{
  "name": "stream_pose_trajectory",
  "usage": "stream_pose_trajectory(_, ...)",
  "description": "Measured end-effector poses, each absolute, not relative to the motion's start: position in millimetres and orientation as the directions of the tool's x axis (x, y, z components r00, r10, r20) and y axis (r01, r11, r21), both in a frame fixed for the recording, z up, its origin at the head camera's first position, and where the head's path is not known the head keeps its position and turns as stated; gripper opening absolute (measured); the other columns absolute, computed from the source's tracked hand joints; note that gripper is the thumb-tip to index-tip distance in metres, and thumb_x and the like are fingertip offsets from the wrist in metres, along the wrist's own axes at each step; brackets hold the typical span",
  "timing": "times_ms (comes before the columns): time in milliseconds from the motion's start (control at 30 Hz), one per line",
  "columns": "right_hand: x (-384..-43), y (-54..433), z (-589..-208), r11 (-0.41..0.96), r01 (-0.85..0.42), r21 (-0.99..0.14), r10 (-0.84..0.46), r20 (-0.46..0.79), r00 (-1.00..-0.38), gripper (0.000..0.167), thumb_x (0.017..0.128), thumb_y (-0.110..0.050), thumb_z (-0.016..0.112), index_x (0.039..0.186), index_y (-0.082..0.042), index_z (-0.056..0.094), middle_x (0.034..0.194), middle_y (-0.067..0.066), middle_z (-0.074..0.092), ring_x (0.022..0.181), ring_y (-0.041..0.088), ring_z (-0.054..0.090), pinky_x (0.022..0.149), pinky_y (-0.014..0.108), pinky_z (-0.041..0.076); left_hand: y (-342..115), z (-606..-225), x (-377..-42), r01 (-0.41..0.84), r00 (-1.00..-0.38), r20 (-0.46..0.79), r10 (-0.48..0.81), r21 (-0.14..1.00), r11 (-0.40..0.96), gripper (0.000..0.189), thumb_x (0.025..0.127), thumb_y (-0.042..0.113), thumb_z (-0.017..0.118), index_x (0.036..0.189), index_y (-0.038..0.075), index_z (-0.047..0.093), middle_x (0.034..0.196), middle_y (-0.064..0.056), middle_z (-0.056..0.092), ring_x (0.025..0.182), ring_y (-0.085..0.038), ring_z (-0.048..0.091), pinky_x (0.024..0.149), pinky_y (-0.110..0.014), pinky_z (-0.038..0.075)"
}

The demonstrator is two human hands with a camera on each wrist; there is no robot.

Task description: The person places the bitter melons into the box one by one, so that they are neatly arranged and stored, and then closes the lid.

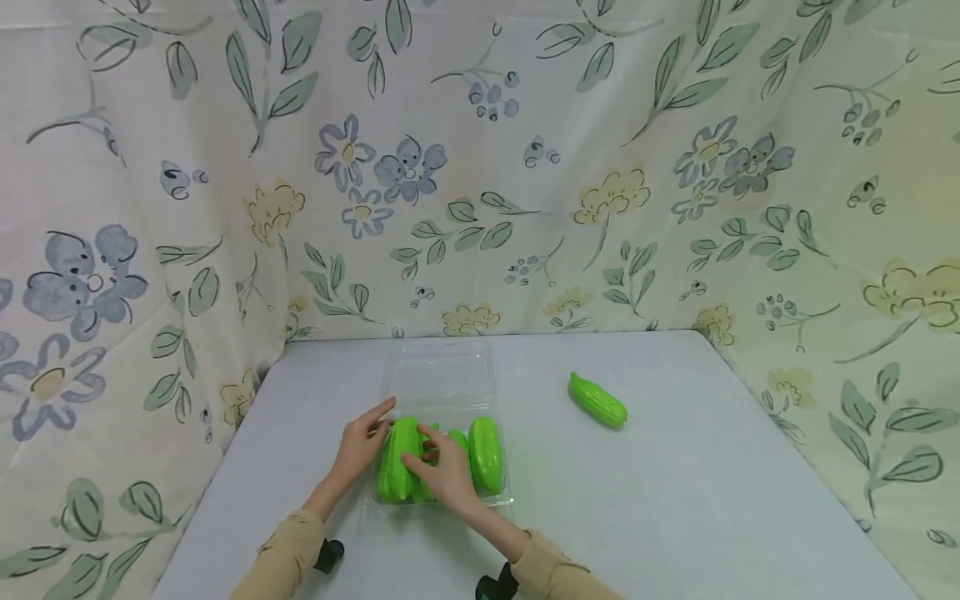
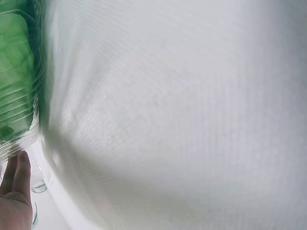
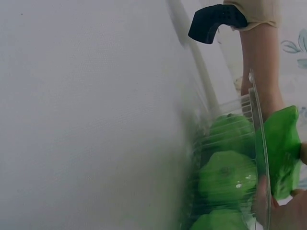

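A clear plastic box with a flip-up lid (image 1: pixel 442 379) sits on the pale grey desk (image 1: pixel 675 500), and its low tray is packed with bright green plastic cucumbers (image 1: pixel 483 454). The right hand (image 1: pixel 442 471) lies over the middle of the tray with its fingers curled onto one green cucumber, as if setting it in. The left hand (image 1: pixel 362 442) touches the left edge of the box with relaxed, nearly straight fingers and does not seem to grip anything. One more green plastic cucumber (image 1: pixel 597 401) lies alone on the desk, well apart to the right. The tray looks very full, so a cucumber could pop up or roll out over the low rim. The box is light, so a hard push could slide or tip it. The lid may not close over the heap.
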State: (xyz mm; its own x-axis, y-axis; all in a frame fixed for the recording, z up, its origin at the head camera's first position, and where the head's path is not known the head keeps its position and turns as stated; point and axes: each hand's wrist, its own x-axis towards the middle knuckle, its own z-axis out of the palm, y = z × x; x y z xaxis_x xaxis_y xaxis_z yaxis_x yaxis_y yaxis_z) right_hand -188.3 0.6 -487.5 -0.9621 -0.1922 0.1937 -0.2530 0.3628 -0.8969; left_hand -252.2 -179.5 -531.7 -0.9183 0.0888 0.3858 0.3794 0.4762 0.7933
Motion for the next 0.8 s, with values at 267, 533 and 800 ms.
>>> stream_pose_trajectory(267, -188.0, 1.1, -489.3, 0.348, -0.251, -0.903, -0.195, 0.192, -0.962, 0.055, 0.086, -0.023, 0.07, 0.13, 0.003, 0.053, 0.103, 0.018, 0.064, 0.086, 0.028, 0.065, 0.066, 0.019, 0.053, -179.6, -533.2, -252.0, 0.386, -0.915, 0.395, 0.086, 0.789, 0.479, 0.04, 0.089, -0.009, 0.056, 0.129, -0.003, 0.056, 0.131, -0.022, 0.056, 0.097, -0.039, 0.067, 0.083, -0.045, 0.056)
stream_pose_trajectory(533, -189.2, 5.1, -492.3, 0.34, -0.24, -0.909, -0.208, 0.176, -0.962, 0.054, 0.088, -0.026, 0.067, 0.133, 0.0, 0.052, 0.107, 0.018, 0.064, 0.09, 0.027, 0.065, 0.07, 0.024, 0.055, -178.7, -531.6, -251.8, 0.366, -0.924, 0.373, 0.084, 0.796, 0.482, 0.041, 0.089, -0.009, 0.056, 0.129, -0.003, 0.056, 0.132, -0.022, 0.055, 0.099, -0.038, 0.067, 0.084, -0.045, 0.055)
stream_pose_trajectory(800, -188.5, 7.5, -493.2, 0.327, -0.255, -0.91, -0.22, 0.189, -0.957, 0.052, 0.09, -0.027, 0.066, 0.133, -0.001, 0.053, 0.109, 0.019, 0.064, 0.09, 0.028, 0.065, 0.07, 0.025, 0.055, -178.9, -532.3, -252.1, 0.367, -0.921, 0.382, 0.075, 0.789, 0.493, 0.04, 0.089, -0.009, 0.056, 0.129, -0.002, 0.057, 0.131, -0.021, 0.056, 0.097, -0.038, 0.067, 0.082, -0.043, 0.057)
